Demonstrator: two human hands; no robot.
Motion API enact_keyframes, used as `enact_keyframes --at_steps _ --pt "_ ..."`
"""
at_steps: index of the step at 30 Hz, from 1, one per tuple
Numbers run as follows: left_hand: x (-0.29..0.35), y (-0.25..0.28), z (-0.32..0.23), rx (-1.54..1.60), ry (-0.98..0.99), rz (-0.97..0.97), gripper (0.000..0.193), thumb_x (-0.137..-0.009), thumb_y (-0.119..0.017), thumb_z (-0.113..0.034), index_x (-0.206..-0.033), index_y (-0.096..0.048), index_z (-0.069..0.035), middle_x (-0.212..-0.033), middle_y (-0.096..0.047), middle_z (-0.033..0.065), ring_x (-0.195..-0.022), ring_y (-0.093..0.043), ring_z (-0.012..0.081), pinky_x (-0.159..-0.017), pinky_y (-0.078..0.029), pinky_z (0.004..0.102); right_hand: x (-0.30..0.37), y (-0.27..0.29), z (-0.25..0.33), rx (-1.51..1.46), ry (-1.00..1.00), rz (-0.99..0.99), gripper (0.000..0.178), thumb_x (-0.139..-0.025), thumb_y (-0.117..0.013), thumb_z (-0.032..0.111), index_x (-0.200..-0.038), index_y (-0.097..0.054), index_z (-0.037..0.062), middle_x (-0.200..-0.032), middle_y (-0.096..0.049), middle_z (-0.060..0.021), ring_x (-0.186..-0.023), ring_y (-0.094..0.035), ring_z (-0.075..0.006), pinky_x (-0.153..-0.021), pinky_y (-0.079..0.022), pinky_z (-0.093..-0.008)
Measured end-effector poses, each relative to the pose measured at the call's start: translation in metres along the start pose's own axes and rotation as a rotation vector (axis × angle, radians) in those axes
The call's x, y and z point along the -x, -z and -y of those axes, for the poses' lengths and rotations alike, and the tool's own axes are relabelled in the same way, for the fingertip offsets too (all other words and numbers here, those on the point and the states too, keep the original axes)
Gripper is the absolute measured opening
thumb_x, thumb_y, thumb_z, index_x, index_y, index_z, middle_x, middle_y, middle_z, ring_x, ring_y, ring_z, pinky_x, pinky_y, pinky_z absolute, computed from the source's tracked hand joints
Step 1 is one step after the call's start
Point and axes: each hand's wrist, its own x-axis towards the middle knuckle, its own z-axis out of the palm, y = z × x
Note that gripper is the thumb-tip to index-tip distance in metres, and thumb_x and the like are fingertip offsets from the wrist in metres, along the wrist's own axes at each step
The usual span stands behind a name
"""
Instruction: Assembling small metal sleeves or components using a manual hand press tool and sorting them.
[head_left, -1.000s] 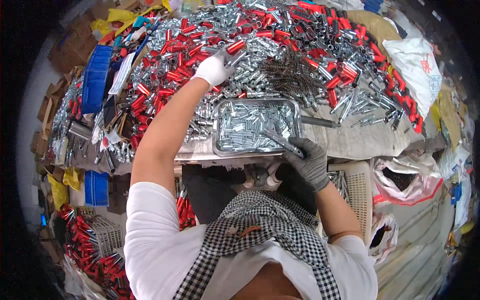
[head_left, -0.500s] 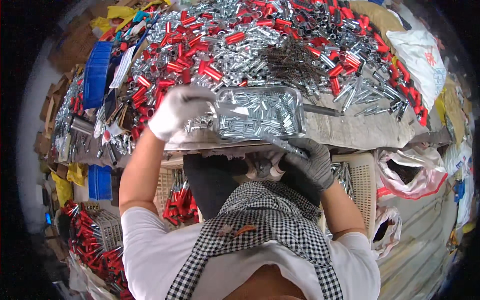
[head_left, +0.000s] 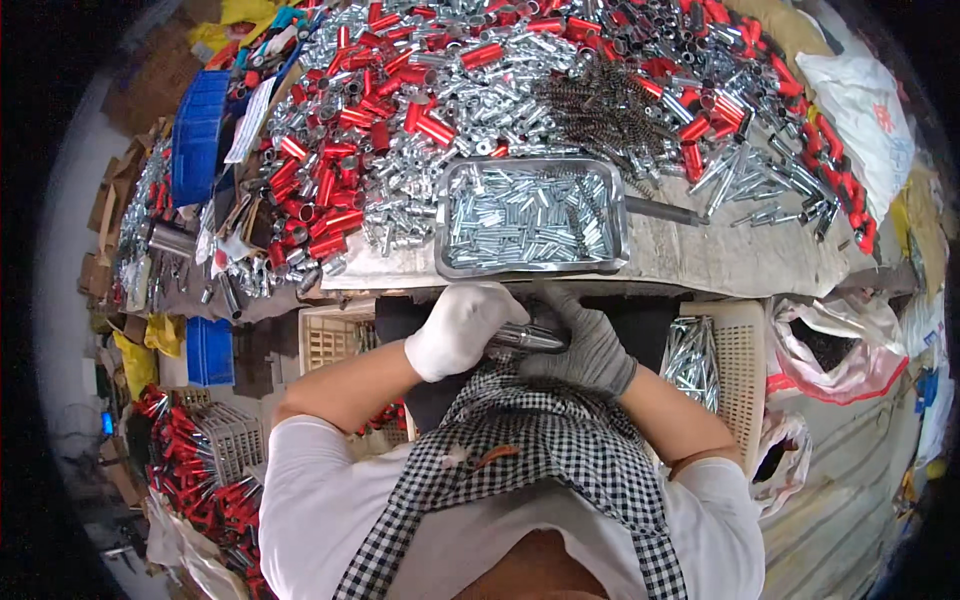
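Observation:
Just in front of the table edge, my two gloved hands are close together above my lap. My right hand [head_left: 590,345], in a grey glove, is wrapped round a shiny metal cylindrical part [head_left: 528,338]. At the other end of that part, my left hand [head_left: 460,330] in a white glove has its fingers curled together; whatever they pinch is hidden. Beyond the hands, a clear-walled rectangular tray [head_left: 535,270] full of short metal pins [head_left: 510,215] sits at the table's edge.
Red and silver tubes [head_left: 435,128] lie heaped across the table, with dark springs [head_left: 610,110] and a dark rod [head_left: 665,211] near the tray. A blue bin [head_left: 198,140] stands left. Beneath the table are a cream basket [head_left: 738,370] of metal rods and a white sack [head_left: 835,345].
My left hand has come from over the tray down to the metal part by my right hand. My right hand has drawn back slightly toward my body, still holding the part.

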Motion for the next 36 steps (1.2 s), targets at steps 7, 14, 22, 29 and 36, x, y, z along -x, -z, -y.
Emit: enact_keyframes --at_steps 7,14,22,29,36 --pt "-0.077 0.035 0.019 -0.516 0.031 0.02 0.027 -0.083 -0.067 -0.023 -0.101 -0.067 -0.003 -0.097 -0.068 0.0168 -0.092 -0.066 0.0316 -0.083 -0.053 0.0397 -0.004 0.033 0.0 -0.137 -0.363 0.084 0.046 -0.076 -0.08 0.037 -0.11 -0.069 0.0068 -0.092 -0.072 -0.0114 -0.084 -0.07 -0.0196 -0.078 -0.054 -0.0306" --pt "-0.109 0.023 0.037 -1.091 0.211 0.321 0.024 -0.076 -0.057 -0.002 -0.099 -0.062 -0.003 -0.086 -0.068 0.0177 -0.082 -0.067 0.0383 -0.075 -0.054 0.0464 -0.003 0.05 -0.004 0.043 -0.368 0.075 0.043 -0.078 -0.078 0.024 -0.114 -0.067 0.0028 -0.094 -0.072 -0.0146 -0.085 -0.069 -0.0191 -0.078 -0.054 -0.0326" --pt "-0.079 0.045 0.039 -0.789 -0.274 -0.204 0.02 -0.074 -0.066 -0.003 -0.095 -0.069 -0.001 -0.093 -0.069 0.0161 -0.085 -0.067 0.0307 -0.082 -0.054 0.0375 -0.005 0.048 0.003 0.182 -0.299 0.062 0.04 -0.08 -0.075 0.026 -0.114 -0.068 0.0043 -0.093 -0.071 -0.0162 -0.084 -0.07 -0.0233 -0.077 -0.054 -0.0334" --pt "-0.037 0.023 -0.011 -0.303 -0.353 -0.139 0.008 -0.078 -0.072 -0.008 -0.081 -0.067 -0.003 -0.086 -0.068 0.0103 -0.086 -0.067 0.0257 -0.076 -0.054 0.0382 -0.009 0.042 0.009 0.064 -0.25 0.123 0.039 -0.083 -0.072 0.024 -0.116 -0.067 0.0033 -0.097 -0.072 -0.0156 -0.087 -0.07 -0.0211 -0.079 -0.054 -0.033" --pt "-0.022 0.001 -0.008 -0.371 -0.397 -0.044 0.009 -0.08 -0.066 -0.006 -0.085 -0.059 -0.004 -0.097 -0.064 0.0111 -0.086 -0.063 0.0322 -0.075 -0.052 0.0413 -0.003 0.027 0.001 0.049 -0.225 0.123 0.046 -0.076 -0.075 0.047 -0.107 -0.07 0.013 -0.092 -0.071 -0.0122 -0.086 -0.069 -0.0302 -0.076 -0.054 -0.0366"
